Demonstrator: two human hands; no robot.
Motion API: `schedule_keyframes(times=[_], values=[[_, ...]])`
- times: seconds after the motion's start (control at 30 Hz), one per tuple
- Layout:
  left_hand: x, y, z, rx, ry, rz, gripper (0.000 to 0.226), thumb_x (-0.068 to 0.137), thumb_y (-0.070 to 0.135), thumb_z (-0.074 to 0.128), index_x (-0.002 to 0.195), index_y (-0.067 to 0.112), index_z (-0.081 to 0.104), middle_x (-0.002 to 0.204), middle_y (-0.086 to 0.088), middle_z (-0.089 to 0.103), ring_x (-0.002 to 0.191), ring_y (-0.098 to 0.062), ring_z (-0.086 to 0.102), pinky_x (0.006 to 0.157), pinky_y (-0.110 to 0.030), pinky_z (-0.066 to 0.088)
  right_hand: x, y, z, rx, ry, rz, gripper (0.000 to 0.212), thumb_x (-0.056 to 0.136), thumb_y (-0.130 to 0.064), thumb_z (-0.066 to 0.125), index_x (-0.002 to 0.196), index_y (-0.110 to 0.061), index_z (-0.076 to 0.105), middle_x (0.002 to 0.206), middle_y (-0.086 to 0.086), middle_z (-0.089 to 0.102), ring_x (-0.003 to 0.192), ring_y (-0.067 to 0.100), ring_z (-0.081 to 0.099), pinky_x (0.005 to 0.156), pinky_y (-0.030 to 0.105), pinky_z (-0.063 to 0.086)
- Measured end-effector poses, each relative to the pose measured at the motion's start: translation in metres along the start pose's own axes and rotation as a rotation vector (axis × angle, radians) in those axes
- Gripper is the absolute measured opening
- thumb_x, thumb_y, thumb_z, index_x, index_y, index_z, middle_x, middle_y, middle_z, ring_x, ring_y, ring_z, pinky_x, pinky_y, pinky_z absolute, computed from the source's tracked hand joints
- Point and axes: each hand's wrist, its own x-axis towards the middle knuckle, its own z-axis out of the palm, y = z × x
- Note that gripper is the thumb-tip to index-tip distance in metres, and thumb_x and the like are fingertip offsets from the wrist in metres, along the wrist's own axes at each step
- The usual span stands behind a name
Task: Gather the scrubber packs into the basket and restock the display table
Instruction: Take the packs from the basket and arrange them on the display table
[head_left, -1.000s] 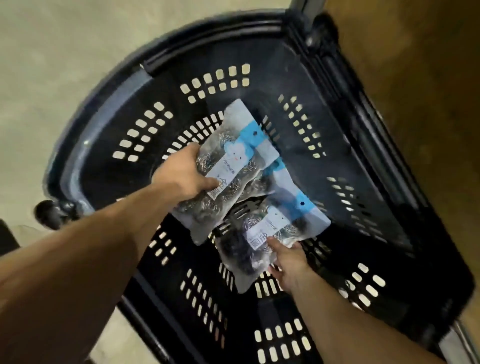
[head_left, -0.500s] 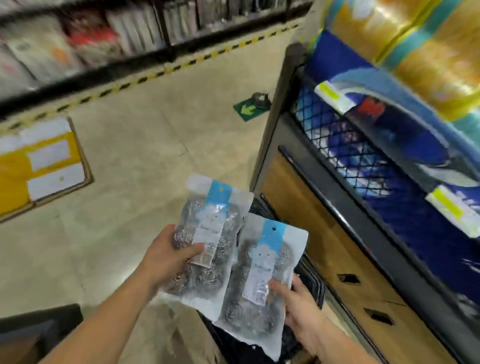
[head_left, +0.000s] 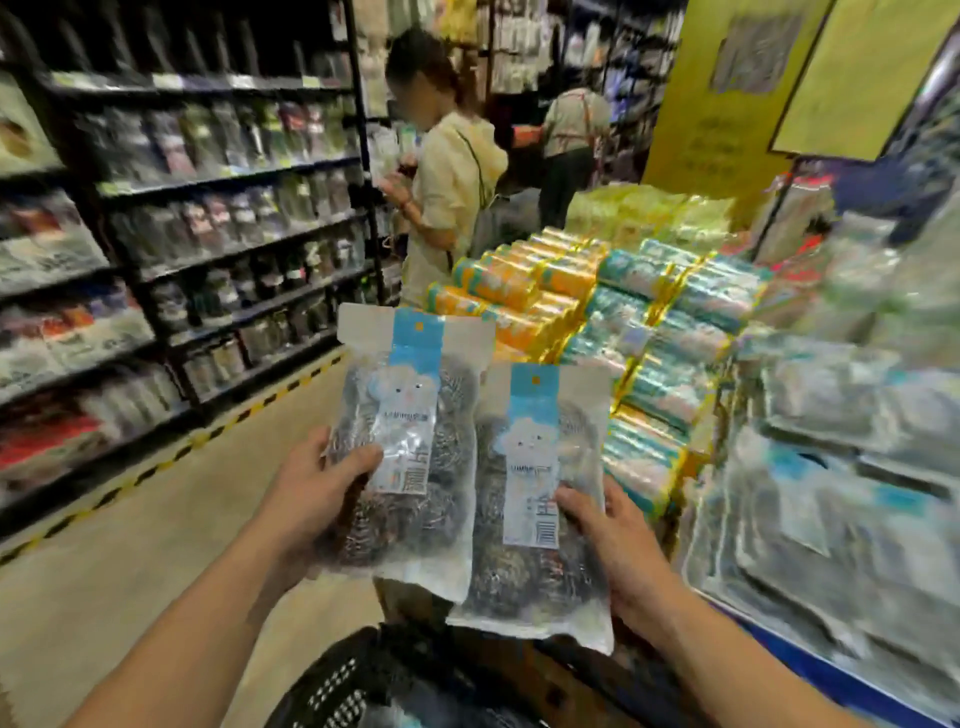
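I hold two scrubber packs upright at chest height, clear bags of steel-wool balls with blue and white headers. My left hand (head_left: 317, 493) grips the left pack (head_left: 415, 415) by its left edge, thumb across the front. My right hand (head_left: 608, 540) grips the right pack (head_left: 535, 499) at its lower right side, thumb on the label. The two packs overlap slightly. Below them the black slotted basket (head_left: 337, 686) shows at the bottom edge. The display table (head_left: 831, 670), with a blue front rim, lies to the right and carries flat clear packs (head_left: 841, 519).
Rolls in orange and teal wrappers (head_left: 597, 312) are stacked on the table just beyond the packs. Dark shelving (head_left: 156, 260) runs along the left of the aisle behind a yellow-black floor stripe. Two people (head_left: 447, 171) stand ahead in the aisle. A yellow sign (head_left: 727, 104) hangs at the upper right.
Both hands lifted the two packs out of the basket and raised them to chest height. My view swung up from the basket to the aisle and display table.
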Motion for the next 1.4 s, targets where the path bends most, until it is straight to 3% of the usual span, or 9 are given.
schedule_keyframes(times=[0.13,0.33,0.5,0.6,0.7,0.83,1.1,1.23,1.4], values=[[0.009,0.035,0.121,-0.002,-0.128,0.088,0.035,0.085,0.027,0.076,0.118,0.022,0.066,0.107,-0.007,0.076,0.097,-0.031,0.073,0.089,-0.048,0.056,-0.006,-0.044,-0.107,0.014,0.206,-0.099,0.024,0.096,-0.018,0.06,0.12,-0.014,0.063,0.105,0.008,0.076,0.093,0.024,0.074,0.072,0.036,0.06],[-0.007,0.048,0.356,-0.044,-0.308,0.082,0.02,0.088,0.014,0.072,0.107,0.015,0.065,0.09,-0.003,0.076,0.069,-0.013,0.072,0.06,-0.026,0.056,-0.014,-0.078,-0.318,-0.129,0.556,-0.145,0.051,0.08,-0.048,0.075,0.119,-0.02,0.057,0.115,0.001,0.071,0.102,0.022,0.068,0.097,0.047,0.052],[-0.017,0.05,0.548,-0.012,-0.464,0.034,0.02,0.091,0.01,0.068,0.11,0.014,0.063,0.098,-0.01,0.076,0.077,-0.017,0.073,0.065,-0.028,0.056,-0.013,-0.101,-0.496,-0.191,0.696,-0.17,0.047,0.09,-0.043,0.066,0.124,-0.015,0.05,0.115,-0.001,0.064,0.093,0.012,0.06,0.073,0.021,0.046],[-0.022,0.05,0.638,0.007,-0.519,-0.034,0.044,0.086,0.022,0.074,0.126,0.014,0.057,0.105,-0.01,0.073,0.087,-0.021,0.071,0.067,-0.028,0.056,-0.007,-0.105,-0.582,-0.214,0.782,-0.104,0.075,0.077,-0.061,0.068,0.135,-0.018,0.049,0.132,0.002,0.06,0.114,0.024,0.06,0.096,0.04,0.049],[-0.027,0.048,0.71,0.065,-0.534,-0.067,0.02,0.092,0.014,0.068,0.108,0.005,0.06,0.074,-0.003,0.062,0.049,-0.004,0.061,0.037,-0.014,0.041,0.002,-0.097,-0.658,-0.156,0.79,-0.058,0.071,0.063,-0.068,0.068,0.121,-0.027,0.058,0.119,0.0,0.069,0.105,0.025,0.068,0.094,0.053,0.053],[-0.023,0.041,0.78,0.161,-0.499,-0.082,0.018,0.094,0.008,0.064,0.105,-0.005,0.058,0.055,0.002,0.06,0.03,-0.002,0.05,0.032,-0.014,0.035,0.013,-0.095,-0.716,-0.139,0.816,-0.011,0.027,0.083,-0.047,0.07,0.103,-0.029,0.063,0.105,0.002,0.073,0.094,0.026,0.071,0.088,0.053,0.057],[-0.002,0.013,0.847,0.387,-0.438,-0.027,0.026,0.097,0.012,0.062,0.117,0.012,0.045,0.083,0.006,0.054,0.067,-0.002,0.049,0.045,-0.012,0.039,0.038,-0.075,-0.773,-0.118,0.786,0.111,0.027,0.094,-0.029,0.065,0.117,-0.013,0.064,0.102,0.007,0.074,0.089,0.024,0.073,0.08,0.043,0.06],[0.009,0.008,0.855,0.531,-0.348,0.018,0.037,0.094,0.02,0.064,0.125,0.006,0.049,0.111,-0.01,0.063,0.094,-0.025,0.06,0.08,-0.035,0.05,0.046,-0.073,-0.778,-0.172,0.806,0.126,0.017,0.093,-0.03,0.065,0.105,-0.017,0.066,0.097,0.006,0.074,0.088,0.023,0.071,0.081,0.042,0.059],[0.009,0.001,0.857,0.716,-0.307,0.202,0.039,0.088,0.029,0.07,0.113,0.009,0.049,0.107,-0.01,0.06,0.093,-0.03,0.062,0.084,-0.048,0.055,0.054,-0.075,-0.77,-0.405,0.912,0.138,0.026,0.091,-0.03,0.066,0.109,-0.012,0.065,0.101,0.006,0.07,0.089,0.024,0.063,0.078,0.036,0.049]])
